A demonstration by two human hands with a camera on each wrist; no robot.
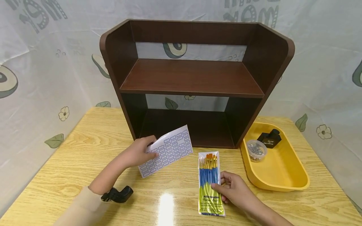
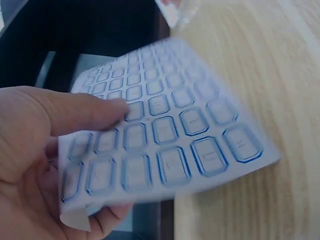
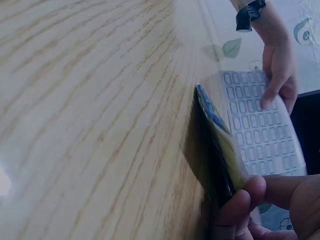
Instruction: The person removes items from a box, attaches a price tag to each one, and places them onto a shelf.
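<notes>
My left hand [image 1: 140, 152] pinches a white sheet of labels [image 1: 169, 150] printed with rows of small blue-framed boxes. In the left wrist view the thumb lies on the printed face of the label sheet [image 2: 165, 120], with fingers behind it and one corner curled. The sheet is tilted in front of the shelf's lower compartment. My right hand [image 1: 236, 190] pinches the right edge of a clear pack of paintbrushes [image 1: 210, 183] with blue handles and a yellow-green label. The right wrist view shows the brush pack [image 3: 222, 145] edge-on, close over the table.
A dark brown two-tier shelf [image 1: 192, 77] stands at the back of the wooden table [image 1: 70, 157]. To its right, a yellow tray [image 1: 278, 169] holds a black bottle [image 1: 270, 139] and a clear round tub [image 1: 256, 150] of small metal pieces. A patterned sheet [image 1: 56, 88] hangs behind.
</notes>
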